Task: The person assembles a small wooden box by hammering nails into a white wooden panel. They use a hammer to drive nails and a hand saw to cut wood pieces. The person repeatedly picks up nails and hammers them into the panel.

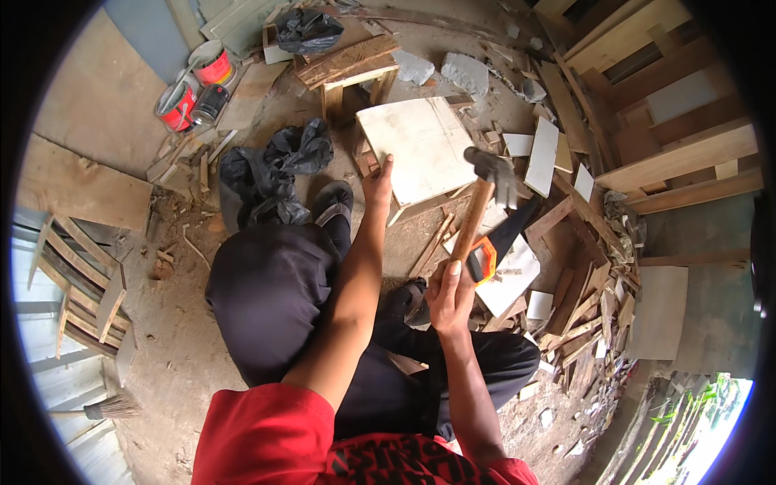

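Observation:
A small wooden stool (416, 149) with a pale square plywood top stands in front of me, slightly turned. My left hand (378, 184) grips the near left edge of that top, thumb on the upper face and the other fingers partly hidden. In my right hand (451, 297) is a claw hammer (474, 214), held by its wooden handle. Its dark head is raised beside the stool's right corner in this view; I cannot tell whether it touches. Just right of the handle, a handsaw (485, 260) with an orange and black grip lies over a white board (517, 271).
Behind the stool stands a rough wooden bench (347, 65). Black plastic bags (275, 166) lie to the left, with red paint cans (175, 105) farther back. Wood offcuts (578, 303) are heaped at the right, below a slatted wooden frame (679, 162). Concrete chunks (465, 74) lie beyond.

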### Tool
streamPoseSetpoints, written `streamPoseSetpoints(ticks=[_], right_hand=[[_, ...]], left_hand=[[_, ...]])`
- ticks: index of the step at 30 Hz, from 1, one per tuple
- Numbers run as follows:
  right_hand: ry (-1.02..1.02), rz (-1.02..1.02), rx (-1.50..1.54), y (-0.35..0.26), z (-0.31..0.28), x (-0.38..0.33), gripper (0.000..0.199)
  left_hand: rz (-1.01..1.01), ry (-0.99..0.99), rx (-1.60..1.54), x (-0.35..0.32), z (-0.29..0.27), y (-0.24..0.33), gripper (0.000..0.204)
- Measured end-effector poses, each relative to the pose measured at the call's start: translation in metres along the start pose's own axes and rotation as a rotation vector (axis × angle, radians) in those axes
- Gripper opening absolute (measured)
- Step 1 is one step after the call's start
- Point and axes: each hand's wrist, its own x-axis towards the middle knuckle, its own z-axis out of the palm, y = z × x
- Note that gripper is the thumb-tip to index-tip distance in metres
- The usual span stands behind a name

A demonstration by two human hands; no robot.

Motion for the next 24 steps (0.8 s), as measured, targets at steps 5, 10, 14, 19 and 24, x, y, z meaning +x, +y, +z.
streamPoseSetpoints(ticks=[5, 10, 14, 19, 24], right_hand=[[-0.068, -0.033, -0.304, 0.071, 0.003, -0.009, 0.052], [-0.103, 0.142, -0.227, 0.039, 0.015, -0.002, 0.054], [-0.039, -0.142, -0.302, 0.042, 0.012, -0.005, 0.053], [-0.078, 0.065, -0.417, 0.056, 0.005, -0.005, 0.053], [-0.150, 0.100, -0.379, 0.070, 0.000, -0.002, 0.061]], left_hand=[[-0.031, -0.039, -0.014, -0.014, 0.018, 0.000, 0.048], [-0.049, -0.069, -0.065, 0.000, -0.004, -0.008, 0.055], [-0.163, -0.121, -0.071, 0.015, -0.003, -0.003, 0.060], [-0.147, -0.131, 0.007, -0.003, 0.000, 0.007, 0.064], [-0.170, -0.153, 0.016, -0.002, 0.004, 0.012, 0.066]])
